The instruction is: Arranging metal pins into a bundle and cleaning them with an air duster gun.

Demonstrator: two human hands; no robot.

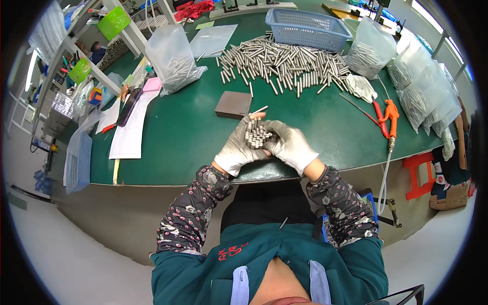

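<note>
A bundle of short metal pins (256, 133) stands on end between my hands, its round tips facing up. My left hand (238, 147), in a grey-white work glove, wraps round the bundle from the left. From the other side my gloved right hand (292, 145) closes on it, fingers against the pins. One loose pin (260, 109) lies just beyond the left fingertips. A brown-grey rectangular block (233, 104) rests on the green table past my left hand. Farther back spreads a large heap of the same pins (284, 63).
Behind the heap stands a blue plastic basket (307, 30). Bags of pins flank it, one on the left (173, 61) and several on the right (427, 91). An orange air gun (390, 118) with a hose lies at right. Papers (133, 127) and another blue basket (79, 162) are left.
</note>
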